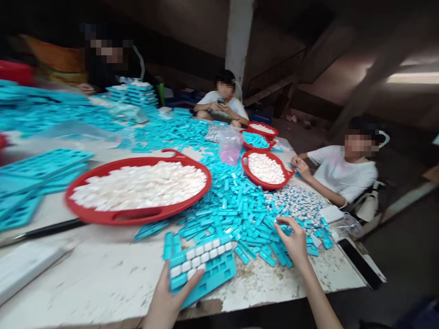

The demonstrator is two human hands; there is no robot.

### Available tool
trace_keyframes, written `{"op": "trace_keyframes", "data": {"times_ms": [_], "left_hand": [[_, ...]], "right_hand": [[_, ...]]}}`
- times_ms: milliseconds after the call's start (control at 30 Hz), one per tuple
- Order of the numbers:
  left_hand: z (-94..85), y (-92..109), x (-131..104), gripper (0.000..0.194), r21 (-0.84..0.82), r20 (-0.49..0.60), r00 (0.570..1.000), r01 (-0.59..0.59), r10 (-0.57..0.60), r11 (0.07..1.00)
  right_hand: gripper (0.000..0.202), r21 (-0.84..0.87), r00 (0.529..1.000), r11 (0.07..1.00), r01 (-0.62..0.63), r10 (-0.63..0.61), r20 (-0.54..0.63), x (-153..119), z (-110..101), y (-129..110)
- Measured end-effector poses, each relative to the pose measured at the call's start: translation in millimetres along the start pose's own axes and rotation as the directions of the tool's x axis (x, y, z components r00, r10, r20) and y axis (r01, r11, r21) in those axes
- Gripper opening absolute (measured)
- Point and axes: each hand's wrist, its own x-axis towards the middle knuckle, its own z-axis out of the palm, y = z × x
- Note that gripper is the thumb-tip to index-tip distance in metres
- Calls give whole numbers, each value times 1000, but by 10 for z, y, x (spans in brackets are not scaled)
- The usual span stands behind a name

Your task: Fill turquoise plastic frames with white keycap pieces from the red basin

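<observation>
My left hand [174, 290] grips the left end of a turquoise plastic tray [219, 269] with square pockets. White square caps [195, 261] sit in several of its pockets, and my thumb rests on one of them; the pockets toward the lower right show bare. My right hand [293, 237] hovers above the near right side of a heap of turquoise plastic strips [236, 205]. Its thumb and index finger are pinched, with a tiny pale spot at the tips that is too small to name. The tray is tilted, its near edge close to the table's front.
Red baskets of white pieces stand left [137, 218] and at the back right [267, 185]. Small blue-and-white pieces [298, 203] spread right. Turquoise trays [44, 164] lie stacked left, a phone [360, 262] at the right corner. Several people sit around the table.
</observation>
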Motion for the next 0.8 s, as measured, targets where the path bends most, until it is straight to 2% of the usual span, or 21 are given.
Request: {"op": "trace_keyframes", "data": {"times_ms": [167,300,367,467,600,800], "left_hand": [[-24,-28,-6,77,-91,66,998,17,-11,996],[-17,-24,-15,70,-176,96,995,39,-22,984],[-14,-31,-15,69,-196,88,996,49,-33,979],[-20,-68,1,71,-191,106,994,54,-34,980],[-29,-99,18,71,-182,143,990,27,-1,983],[-26,-59,-3,68,-202,128,992,20,6,979]], "right_hand": [[11,278,972,956,95,-149,180,-241,387,-658],[14,429,897,897,108,-274,347,-408,699,-968],[16,422,871,896,139,-314,377,-447,807,-1008],[18,360,862,911,199,-338,378,-469,884,-986],[21,347,865,917,196,-329,379,-498,890,-958],[21,337,862,919,205,-333,381,-516,867,-1007]]}}
